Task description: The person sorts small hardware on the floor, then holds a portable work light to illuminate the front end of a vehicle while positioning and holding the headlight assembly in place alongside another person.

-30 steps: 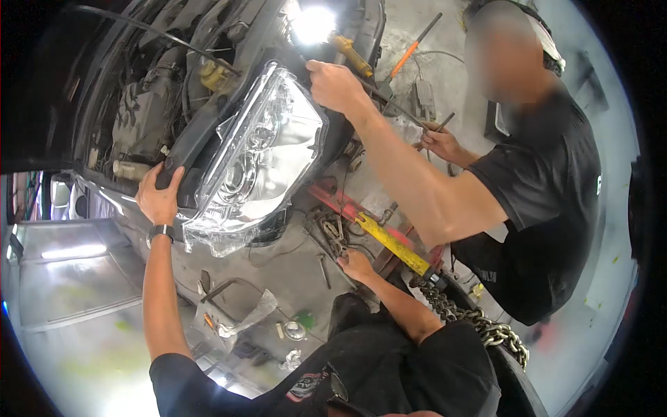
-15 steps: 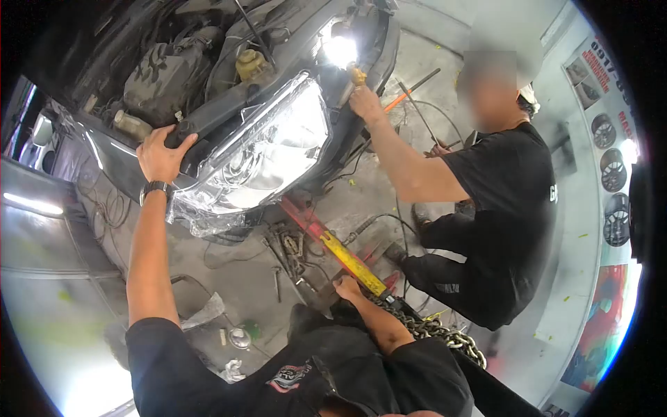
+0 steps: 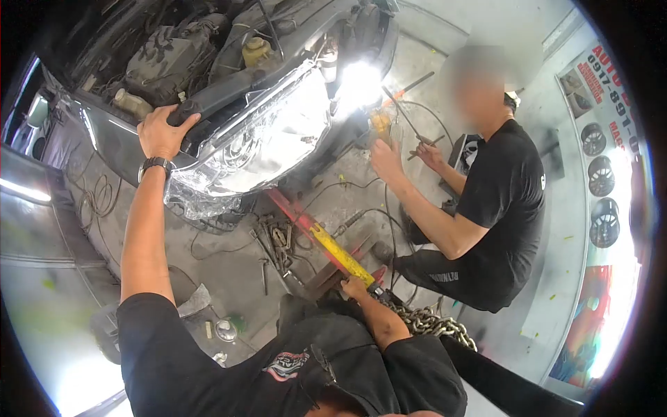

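Here, the clear headlight (image 3: 281,132) gleams above crumpled transparent film (image 3: 201,202).

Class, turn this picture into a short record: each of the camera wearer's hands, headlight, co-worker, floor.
Left hand: on the car, beside the headlight
Right hand: beside the red-and-yellow bar; contact unclear
Headlight: clear film hanging at its lower end
Co-worker: holds a lit lamp
Floor: loose tools, cables

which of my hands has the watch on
The left hand: a dark wristwatch circles its wrist, and it rests near the film-wrapped headlight. The right hand, low beside the red-and-yellow bar, has a bare wrist.
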The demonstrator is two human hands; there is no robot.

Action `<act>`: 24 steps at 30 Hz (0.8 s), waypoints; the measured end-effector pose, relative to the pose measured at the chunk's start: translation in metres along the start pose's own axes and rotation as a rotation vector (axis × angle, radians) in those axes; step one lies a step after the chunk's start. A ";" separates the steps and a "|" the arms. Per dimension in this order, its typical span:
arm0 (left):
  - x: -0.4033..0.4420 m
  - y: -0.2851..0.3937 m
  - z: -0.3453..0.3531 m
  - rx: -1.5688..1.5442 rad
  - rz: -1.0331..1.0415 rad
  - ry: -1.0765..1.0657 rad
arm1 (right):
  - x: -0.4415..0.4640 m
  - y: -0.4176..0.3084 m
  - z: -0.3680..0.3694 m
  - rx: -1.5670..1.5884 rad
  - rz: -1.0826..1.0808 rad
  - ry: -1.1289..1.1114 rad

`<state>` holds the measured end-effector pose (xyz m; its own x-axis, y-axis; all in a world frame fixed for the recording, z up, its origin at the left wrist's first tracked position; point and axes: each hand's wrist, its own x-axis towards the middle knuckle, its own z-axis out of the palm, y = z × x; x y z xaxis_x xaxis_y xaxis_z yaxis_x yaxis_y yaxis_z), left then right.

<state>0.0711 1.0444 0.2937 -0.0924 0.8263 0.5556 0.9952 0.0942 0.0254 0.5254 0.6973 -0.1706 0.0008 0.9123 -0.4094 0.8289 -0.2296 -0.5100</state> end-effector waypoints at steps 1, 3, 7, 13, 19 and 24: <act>0.001 0.000 0.000 0.004 -0.001 -0.013 | -0.003 -0.007 0.001 0.050 -0.025 0.034; 0.000 -0.001 0.005 0.041 0.020 -0.003 | -0.001 -0.033 -0.008 0.153 -0.102 0.150; 0.002 -0.001 0.004 0.050 0.000 -0.092 | 0.009 -0.142 -0.104 0.162 -0.221 0.261; 0.000 -0.003 0.010 0.053 -0.003 -0.066 | 0.073 -0.239 -0.300 0.213 -0.437 1.079; 0.002 0.001 0.006 0.080 -0.012 -0.073 | 0.200 -0.202 -0.339 0.509 -0.387 0.653; 0.002 -0.002 0.004 0.071 0.020 -0.056 | 0.220 -0.207 -0.344 0.493 -0.449 0.448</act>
<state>0.0689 1.0482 0.2912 -0.0762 0.8579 0.5081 0.9924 0.1148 -0.0450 0.5462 1.0628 0.1054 0.0370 0.9784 0.2034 0.4610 0.1639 -0.8721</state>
